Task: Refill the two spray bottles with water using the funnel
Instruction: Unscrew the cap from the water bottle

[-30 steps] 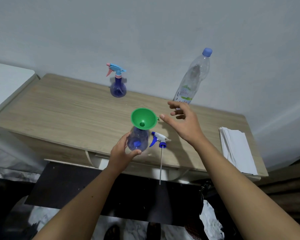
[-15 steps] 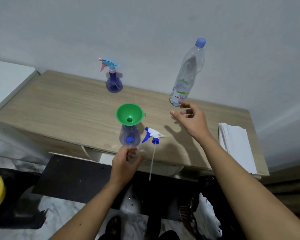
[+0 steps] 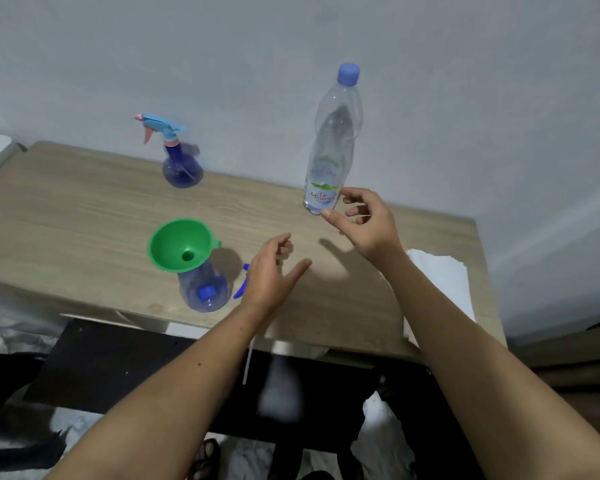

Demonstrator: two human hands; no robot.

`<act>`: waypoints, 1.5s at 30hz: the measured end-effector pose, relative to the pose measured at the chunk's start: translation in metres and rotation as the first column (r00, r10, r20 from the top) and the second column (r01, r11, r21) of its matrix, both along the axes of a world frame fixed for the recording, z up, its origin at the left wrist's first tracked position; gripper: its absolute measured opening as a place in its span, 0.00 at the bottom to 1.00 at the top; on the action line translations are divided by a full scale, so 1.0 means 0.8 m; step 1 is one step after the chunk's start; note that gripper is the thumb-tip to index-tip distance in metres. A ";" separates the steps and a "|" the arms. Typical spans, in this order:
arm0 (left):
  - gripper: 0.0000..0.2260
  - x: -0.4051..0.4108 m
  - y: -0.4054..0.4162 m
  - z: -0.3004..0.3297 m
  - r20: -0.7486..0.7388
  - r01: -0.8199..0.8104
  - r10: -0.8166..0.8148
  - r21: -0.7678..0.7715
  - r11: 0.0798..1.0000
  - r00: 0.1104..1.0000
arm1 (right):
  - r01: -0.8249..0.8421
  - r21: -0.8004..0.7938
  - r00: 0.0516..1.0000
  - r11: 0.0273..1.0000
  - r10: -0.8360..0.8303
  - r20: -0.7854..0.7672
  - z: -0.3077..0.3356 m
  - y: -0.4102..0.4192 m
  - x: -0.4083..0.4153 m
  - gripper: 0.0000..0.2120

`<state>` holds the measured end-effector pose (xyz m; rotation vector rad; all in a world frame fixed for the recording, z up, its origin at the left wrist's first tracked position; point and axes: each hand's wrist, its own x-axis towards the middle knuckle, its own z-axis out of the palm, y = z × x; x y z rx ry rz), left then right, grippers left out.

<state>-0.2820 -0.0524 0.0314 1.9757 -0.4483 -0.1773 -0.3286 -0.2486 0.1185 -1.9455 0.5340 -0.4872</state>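
Since a moment ago the left hand [image 3: 271, 271] has let go of the open spray bottle [image 3: 205, 289] and drifted right of it, fingers loose, holding nothing. That bottle stands on the counter [image 3: 84, 220] with the green funnel [image 3: 181, 245] in its neck. Beyond, the right hand [image 3: 368, 223], nearer and half-curled but empty, reaches the upright water bottle [image 3: 329, 157]. The second spray bottle [image 3: 181, 164] stands farthest left.

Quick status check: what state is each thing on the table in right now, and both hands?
Clear plastic water bottle: upright, blue cap on.
Green plastic funnel: seated in near spray bottle.
Near blue spray bottle: head off.
Far blue spray bottle: head on.
Left hand: holds nothing.
Right hand: fingers curved beside water bottle, no grip yet.
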 end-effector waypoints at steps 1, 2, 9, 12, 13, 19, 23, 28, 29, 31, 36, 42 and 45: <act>0.31 0.009 -0.012 0.002 0.004 -0.007 0.007 0.004 1.000 1.000 | -0.006 -0.005 1.000 1.000 0.006 0.006 0.000 -0.009 0.006 0.29; 0.31 0.018 -0.025 0.004 0.009 -0.013 0.013 0.008 1.000 1.000 | -0.013 -0.010 1.000 1.000 0.013 0.015 -0.001 -0.017 0.013 0.29; 0.43 0.094 -0.098 0.015 -0.002 -0.096 0.096 -0.023 0.995 0.995 | -0.013 -0.083 0.995 0.996 0.021 0.097 0.003 -0.056 0.082 0.40; 0.50 0.124 -0.126 0.026 -0.044 -0.124 0.121 -0.080 0.989 0.992 | 0.027 -0.098 0.990 0.995 -0.013 0.143 0.013 -0.062 0.115 0.44; 0.51 0.133 -0.134 0.029 -0.053 -0.113 0.108 -0.098 0.989 0.993 | 0.040 -0.095 0.988 0.995 -0.025 0.155 0.016 -0.064 0.124 0.44; 0.46 0.173 -0.165 0.035 -0.081 0.003 -0.014 -0.132 0.991 0.997 | 0.050 -0.063 0.981 0.997 -0.037 0.193 0.024 -0.074 0.159 0.42; 0.46 0.172 -0.163 0.034 -0.108 0.004 -0.022 -0.161 0.987 0.994 | 0.061 -0.045 0.979 0.997 -0.051 0.197 0.026 -0.071 0.156 0.42; 0.45 0.138 -0.145 0.041 -0.133 0.011 -0.037 -0.193 0.981 0.990 | 0.076 -0.027 0.976 0.997 -0.069 0.207 0.041 -0.051 0.120 0.42; 0.45 0.128 -0.140 0.045 -0.137 0.023 -0.051 -0.194 0.981 0.989 | 0.077 -0.023 0.976 0.997 -0.071 0.206 0.045 -0.045 0.109 0.42; 0.45 0.108 -0.130 0.048 -0.139 0.046 -0.073 -0.190 0.981 0.988 | 0.091 -0.013 0.976 0.996 -0.087 0.199 0.052 -0.031 0.085 0.41; 0.42 0.046 -0.082 0.045 -0.155 0.125 -0.149 -0.154 0.980 0.977 | 0.149 -0.001 0.979 0.989 -0.148 0.138 0.063 0.019 0.007 0.42; 0.43 -0.026 -0.020 0.038 -0.142 0.210 -0.224 -0.111 0.971 0.964 | 0.196 0.020 0.976 0.980 -0.197 0.087 0.060 0.084 -0.083 0.42; 0.41 -0.050 0.004 0.034 -0.133 0.243 -0.258 -0.117 0.963 0.957 | 0.209 0.052 0.973 0.976 -0.213 0.085 0.054 0.109 -0.117 0.42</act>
